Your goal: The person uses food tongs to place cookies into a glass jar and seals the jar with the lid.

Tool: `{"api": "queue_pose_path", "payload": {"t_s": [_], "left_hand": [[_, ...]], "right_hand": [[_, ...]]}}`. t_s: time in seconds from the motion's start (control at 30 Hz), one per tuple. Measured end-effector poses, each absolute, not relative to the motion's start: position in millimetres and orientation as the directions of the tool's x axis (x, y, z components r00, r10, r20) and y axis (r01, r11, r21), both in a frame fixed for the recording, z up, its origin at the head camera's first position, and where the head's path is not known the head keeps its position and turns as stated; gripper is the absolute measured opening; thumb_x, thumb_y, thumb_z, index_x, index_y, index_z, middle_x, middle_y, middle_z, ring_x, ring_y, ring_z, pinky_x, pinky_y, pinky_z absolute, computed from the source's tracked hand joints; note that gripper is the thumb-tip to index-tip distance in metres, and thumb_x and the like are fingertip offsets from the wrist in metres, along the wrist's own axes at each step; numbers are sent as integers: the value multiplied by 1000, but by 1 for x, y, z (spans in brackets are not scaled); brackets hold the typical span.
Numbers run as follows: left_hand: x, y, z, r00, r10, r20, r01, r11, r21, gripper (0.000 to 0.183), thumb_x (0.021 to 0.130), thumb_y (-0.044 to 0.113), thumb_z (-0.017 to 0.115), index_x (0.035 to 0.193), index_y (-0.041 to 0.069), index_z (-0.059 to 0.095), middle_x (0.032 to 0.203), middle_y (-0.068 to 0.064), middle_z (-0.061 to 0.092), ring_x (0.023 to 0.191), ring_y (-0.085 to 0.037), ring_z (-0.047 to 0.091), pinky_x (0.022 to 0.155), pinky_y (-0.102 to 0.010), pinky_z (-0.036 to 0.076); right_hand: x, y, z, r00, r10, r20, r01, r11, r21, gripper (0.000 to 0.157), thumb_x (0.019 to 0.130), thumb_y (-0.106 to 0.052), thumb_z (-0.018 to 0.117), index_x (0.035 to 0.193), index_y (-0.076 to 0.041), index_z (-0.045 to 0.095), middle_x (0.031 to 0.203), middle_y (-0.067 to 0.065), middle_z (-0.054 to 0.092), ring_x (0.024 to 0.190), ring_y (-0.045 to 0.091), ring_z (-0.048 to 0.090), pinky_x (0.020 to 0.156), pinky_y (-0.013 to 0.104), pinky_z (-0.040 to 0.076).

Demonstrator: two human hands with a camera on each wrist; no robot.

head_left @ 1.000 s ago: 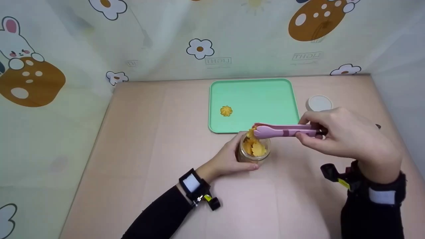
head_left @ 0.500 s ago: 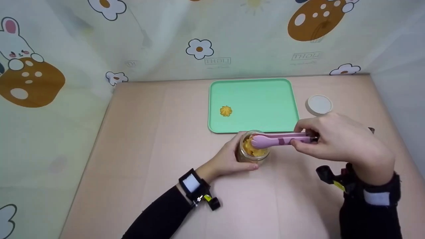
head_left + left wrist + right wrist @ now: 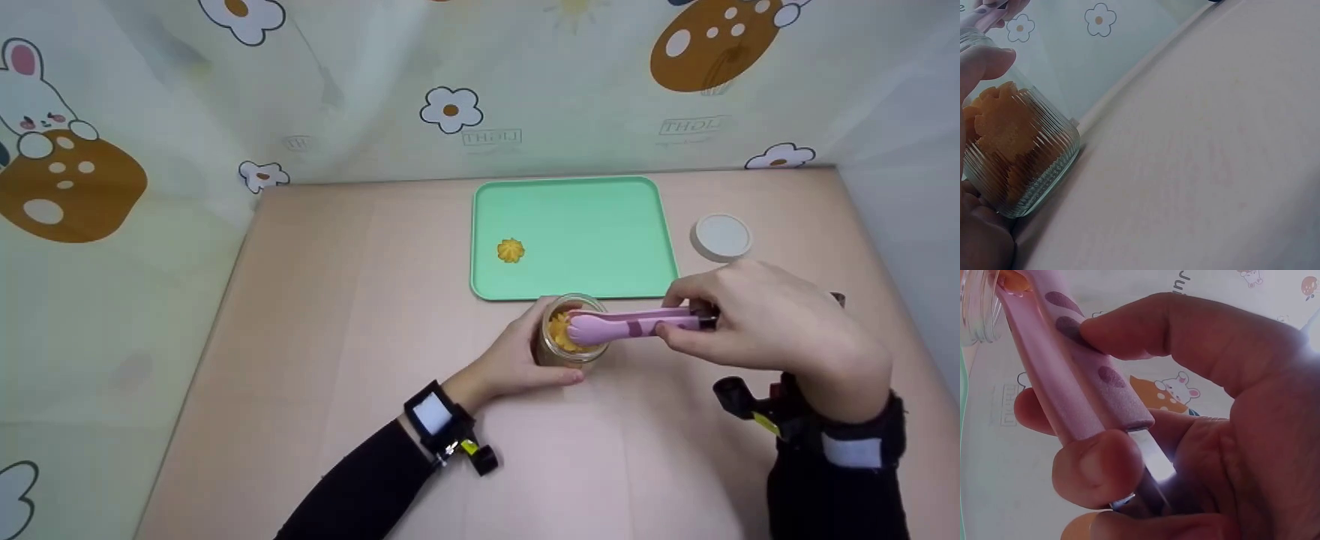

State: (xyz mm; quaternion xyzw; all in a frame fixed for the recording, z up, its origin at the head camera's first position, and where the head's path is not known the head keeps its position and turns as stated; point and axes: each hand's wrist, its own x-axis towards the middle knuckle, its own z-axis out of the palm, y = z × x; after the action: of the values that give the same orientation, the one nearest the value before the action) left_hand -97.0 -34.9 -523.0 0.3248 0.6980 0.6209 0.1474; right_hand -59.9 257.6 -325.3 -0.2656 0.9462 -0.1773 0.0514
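My left hand [image 3: 525,352] grips a ribbed clear glass jar [image 3: 1044,146] around its side, the thumb on the near face. Inside the jar are several yellow-orange flower-shaped cookies [image 3: 1005,124]. Between thumb and fingers, my right hand [image 3: 772,319] pinches pink tongs [image 3: 622,327] with darker spots and a metal end. The tongs' tips reach into the jar's mouth, against the cookies; in the right wrist view a bit of orange shows between the tips. One yellow flower-shaped cookie [image 3: 511,250] lies on the green tray [image 3: 600,225] behind the jar.
A round white lid [image 3: 721,237] lies to the right of the tray, just beyond my right hand. The table [image 3: 315,300] is covered in pale pink. A printed curtain [image 3: 360,90] stands along its back and left edges.
The tongs and right hand have moved down and slightly left. The cookie the tongs held above the jar's rim is lowered inside. The left hand and jar have stayed in place.
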Motion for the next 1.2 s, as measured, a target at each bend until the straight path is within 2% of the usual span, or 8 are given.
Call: {"api": "queue_pose_path", "payload": {"t_s": [0.33,0.57,0.83,1.1,1.2], "left_hand": [[-98,-35,-522,-735,644,212,282,7,959,91,83,25,97,158,20,47,148,3,63,136,-15,59,123,-39,43],[-97,-35,-521,-739,645,196,256,-1,967,91,83,24,97,159,19,47,147,1,63,135,-16,60,123,-40,44],[-96,-36,-521,-746,641,180,271,45,962,95,82,28,97,161,22,45,152,5,60,141,-13,56,127,-40,38],[-96,-35,-523,-759,624,183,271,47,962,91,81,30,97,158,29,48,151,11,59,142,-14,54,127,-42,38],[-96,-35,-522,-758,626,183,268,44,962,91,81,28,97,157,30,48,151,12,59,142,-13,54,127,-41,38]], "right_hand": [[-61,259,-325,-855,-517,-31,-466,795,-388,9,93,-29,82,92,-22,77,65,-16,51,54,1,43,48,24,38],[-61,260,-325,-847,-531,28,-497,772,-395,8,93,-26,83,94,-21,78,69,-17,53,56,1,44,50,24,39],[-65,258,-326,-847,-524,92,-510,750,-422,11,98,-26,81,104,-17,77,75,-15,60,58,0,47,51,24,43],[-85,259,-342,-871,-454,189,-491,791,-365,18,100,-24,79,106,-9,73,80,-4,60,73,13,50,62,32,43],[-92,257,-349,-875,-435,210,-483,798,-360,19,100,-25,79,106,-8,73,78,-4,61,74,16,50,63,34,42]]}}
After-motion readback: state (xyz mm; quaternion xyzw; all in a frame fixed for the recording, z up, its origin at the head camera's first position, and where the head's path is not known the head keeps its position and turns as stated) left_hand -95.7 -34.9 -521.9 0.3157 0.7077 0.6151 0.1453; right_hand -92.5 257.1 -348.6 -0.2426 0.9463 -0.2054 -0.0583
